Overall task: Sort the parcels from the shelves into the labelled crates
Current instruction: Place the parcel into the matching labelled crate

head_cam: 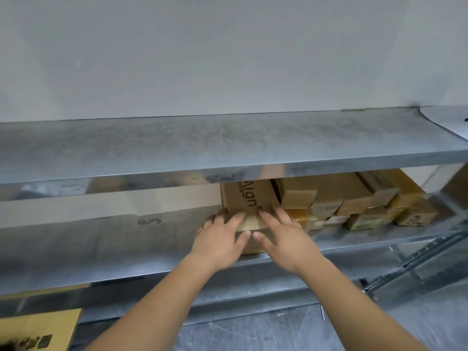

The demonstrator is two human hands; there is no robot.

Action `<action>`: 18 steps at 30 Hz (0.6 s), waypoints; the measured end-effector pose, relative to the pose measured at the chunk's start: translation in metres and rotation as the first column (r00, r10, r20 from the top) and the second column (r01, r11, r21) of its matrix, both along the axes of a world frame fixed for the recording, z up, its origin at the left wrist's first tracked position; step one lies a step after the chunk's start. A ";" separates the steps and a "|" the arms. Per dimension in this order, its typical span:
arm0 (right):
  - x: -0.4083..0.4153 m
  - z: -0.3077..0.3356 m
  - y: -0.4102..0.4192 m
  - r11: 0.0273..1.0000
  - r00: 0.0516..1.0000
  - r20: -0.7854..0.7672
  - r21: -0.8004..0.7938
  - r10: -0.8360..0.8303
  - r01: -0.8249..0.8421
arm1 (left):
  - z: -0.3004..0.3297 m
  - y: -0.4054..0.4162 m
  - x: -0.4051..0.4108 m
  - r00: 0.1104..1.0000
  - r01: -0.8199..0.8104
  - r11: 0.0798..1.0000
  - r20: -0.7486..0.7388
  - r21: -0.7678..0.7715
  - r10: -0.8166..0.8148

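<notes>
Parcel (247, 198) on middle shelf (101, 249), under both hands; left hand (220, 239), right hand (283, 236) fingers spread flat on top.

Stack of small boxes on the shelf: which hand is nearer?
Right. The right hand lies on the Align box beside the stack; the left hand is farther left.

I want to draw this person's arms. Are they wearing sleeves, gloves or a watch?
No. Both forearms are bare right down to the bottom of the picture, with no sleeve showing. The left hand and right hand have no gloves, and no watch, bracelet or ring shows. The fingernails are short and unpainted.
</notes>
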State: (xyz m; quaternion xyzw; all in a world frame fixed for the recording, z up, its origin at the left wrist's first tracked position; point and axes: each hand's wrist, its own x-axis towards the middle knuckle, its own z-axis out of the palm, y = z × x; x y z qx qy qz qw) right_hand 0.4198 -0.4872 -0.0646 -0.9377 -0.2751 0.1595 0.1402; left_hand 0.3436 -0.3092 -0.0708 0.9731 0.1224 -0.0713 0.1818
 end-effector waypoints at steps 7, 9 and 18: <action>0.015 -0.013 -0.011 0.930 0.998 0.066 0.368 -0.017 -0.008 | -0.001 -0.020 0.009 0.937 -0.259 0.941 0.181 -0.216 0.299; 0.011 -0.013 -0.019 0.903 0.998 0.057 0.428 -0.007 -0.018 | 0.000 -0.021 -0.004 0.909 -0.332 0.909 0.172 -0.254 0.380; -0.008 -0.014 -0.010 0.789 0.956 -0.294 0.592 0.021 0.165 | 0.010 -0.060 -0.075 0.859 -0.451 0.744 -0.013 -0.492 0.512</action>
